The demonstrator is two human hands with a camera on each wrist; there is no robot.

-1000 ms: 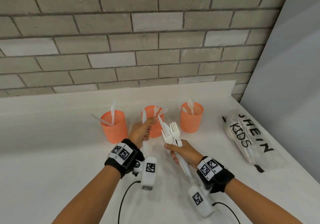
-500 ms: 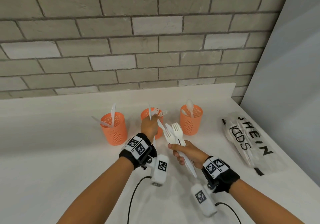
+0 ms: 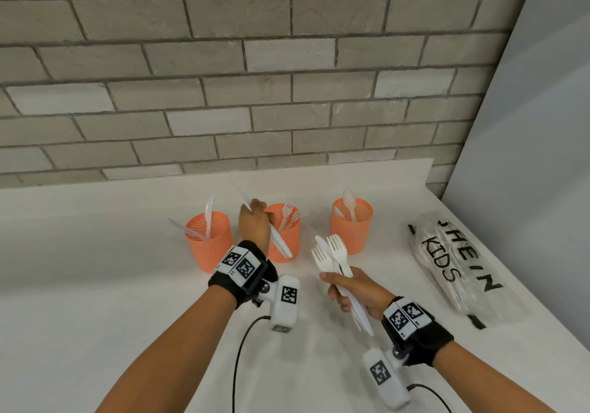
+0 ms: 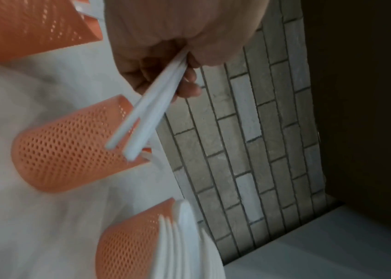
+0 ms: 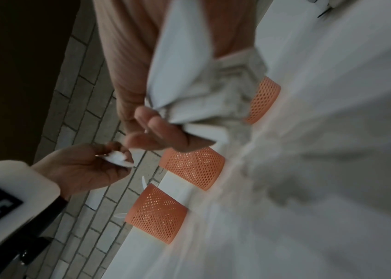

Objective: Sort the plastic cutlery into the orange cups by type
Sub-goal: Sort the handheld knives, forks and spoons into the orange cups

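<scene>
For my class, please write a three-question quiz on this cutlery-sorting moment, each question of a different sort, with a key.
1. True or false: the right hand holds a bunch of cutlery with forks showing.
2. Which cup has spoons in it? A) the left cup B) the middle cup C) the right cup
3. Fill in: the left hand grips a single white ____.

Key
1. True.
2. C. The left cup holds knives and the middle cup forks.
3. Knife, though motion blurs it.
</scene>
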